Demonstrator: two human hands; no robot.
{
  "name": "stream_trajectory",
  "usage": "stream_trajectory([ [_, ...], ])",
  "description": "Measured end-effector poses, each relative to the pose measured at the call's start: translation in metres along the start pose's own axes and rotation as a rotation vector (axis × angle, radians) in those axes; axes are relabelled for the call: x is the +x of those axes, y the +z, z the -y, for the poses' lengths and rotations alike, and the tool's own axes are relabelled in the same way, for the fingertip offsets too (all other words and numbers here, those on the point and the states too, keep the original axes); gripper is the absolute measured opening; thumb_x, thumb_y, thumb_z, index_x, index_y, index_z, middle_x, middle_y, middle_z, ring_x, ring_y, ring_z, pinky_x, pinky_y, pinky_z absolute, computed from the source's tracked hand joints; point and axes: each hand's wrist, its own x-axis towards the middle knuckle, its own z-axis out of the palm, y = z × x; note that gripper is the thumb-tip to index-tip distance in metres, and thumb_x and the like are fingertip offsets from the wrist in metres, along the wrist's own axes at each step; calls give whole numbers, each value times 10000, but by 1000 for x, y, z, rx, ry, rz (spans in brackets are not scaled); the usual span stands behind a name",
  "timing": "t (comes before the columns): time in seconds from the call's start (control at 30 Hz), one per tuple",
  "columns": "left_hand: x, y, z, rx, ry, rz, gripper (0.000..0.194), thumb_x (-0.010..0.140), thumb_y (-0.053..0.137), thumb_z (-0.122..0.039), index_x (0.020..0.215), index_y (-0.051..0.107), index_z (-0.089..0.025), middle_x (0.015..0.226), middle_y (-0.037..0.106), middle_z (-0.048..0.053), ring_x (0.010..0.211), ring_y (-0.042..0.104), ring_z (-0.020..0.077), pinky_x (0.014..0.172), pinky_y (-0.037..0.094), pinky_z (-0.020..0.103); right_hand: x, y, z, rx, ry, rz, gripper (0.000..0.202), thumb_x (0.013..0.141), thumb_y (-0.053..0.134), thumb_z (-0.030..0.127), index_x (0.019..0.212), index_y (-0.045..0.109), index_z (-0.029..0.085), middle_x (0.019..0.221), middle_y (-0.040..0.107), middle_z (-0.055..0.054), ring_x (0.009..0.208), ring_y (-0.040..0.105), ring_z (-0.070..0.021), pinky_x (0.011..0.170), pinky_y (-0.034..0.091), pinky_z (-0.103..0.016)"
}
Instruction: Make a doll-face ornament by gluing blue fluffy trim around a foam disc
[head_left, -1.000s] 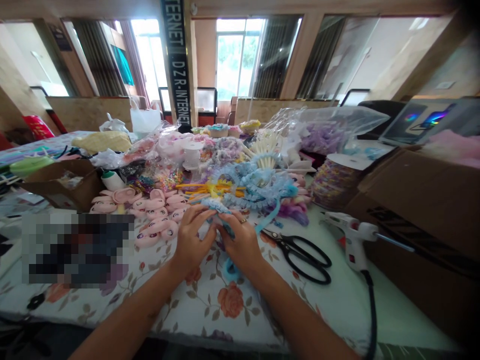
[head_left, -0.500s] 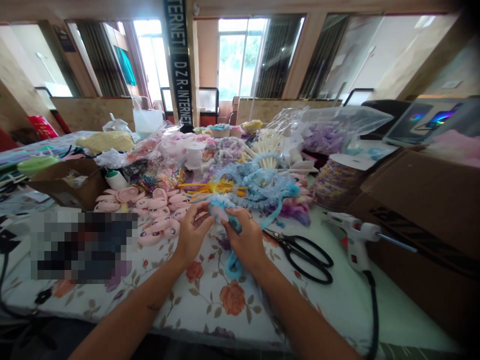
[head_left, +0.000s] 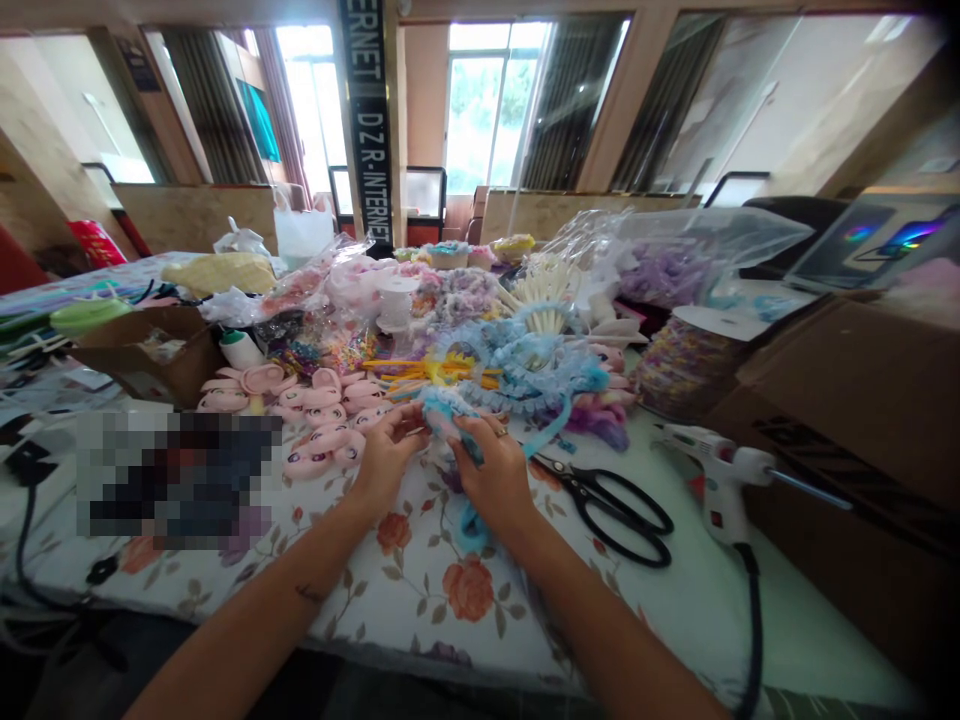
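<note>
In the middle of the table, both hands are at a small soft blue-and-pink piece with a frilly whitish edge (head_left: 444, 402). My right hand (head_left: 491, 465) grips it from the right, thumb on its near face. My left hand (head_left: 390, 450) has its fingertips closed on the left side. Much of the piece is covered by the fingers. A blue ribbon (head_left: 551, 428) lies just right of my right hand, and a blue loop (head_left: 471, 528) hangs below that hand. Black-handled scissors (head_left: 611, 510) rest to the right.
Pink animal-face pieces (head_left: 322, 450) lie left of the hands. Blue lace trim (head_left: 517, 365) and yellow sticks (head_left: 435, 375) are heaped behind. A glue gun (head_left: 720, 480) with its cord stands right, by a large cardboard box (head_left: 847, 420) and a yarn spool (head_left: 690, 370).
The left fingers have shifted slightly on the piece, and more of its frilly top shows. The whole view has moved a little; the other things stay put.
</note>
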Motion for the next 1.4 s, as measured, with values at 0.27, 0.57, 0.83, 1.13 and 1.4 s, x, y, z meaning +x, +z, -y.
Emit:
stream_trajectory([
  [0.27,-1,6,-3,-65,-78,7,364,602,645,-115,960,700,-149,970,714,49,971,620,204,947,435,351,2,-2,-2,90,207,-86,192,808,630,206,995,612,243,960,716,-39,922,673,-221,817,530,-350],
  [0.57,-1,2,-3,-39,-109,31,390,565,655,-97,949,706,-145,944,710,53,958,616,215,952,425,359,-2,-3,-3,121,294,-48,178,798,629,233,974,615,243,975,721,-37,937,672,-229,830,522,-370],
  [0.83,-1,1,-5,85,99,10,386,656,666,-150,1039,683,-193,1157,638,54,1125,559,228,1002,421,365,3,-5,0,162,341,-44,185,775,645,251,958,624,241,951,725,-26,867,672,-221,797,525,-358],
  [1.13,-1,-1,-5,187,138,55,371,662,637,-132,1030,656,-180,1098,614,61,1070,560,219,983,445,369,-2,0,-2,108,204,-5,171,797,613,207,958,644,255,942,719,-32,904,672,-224,808,526,-362],
  [1.4,-7,-1,-12,710,617,42,372,770,548,-85,1108,617,-224,1138,580,77,1148,521,235,1028,408,400,-1,-1,2,148,221,6,170,806,634,234,974,633,260,947,717,-28,886,678,-216,793,531,-359],
])
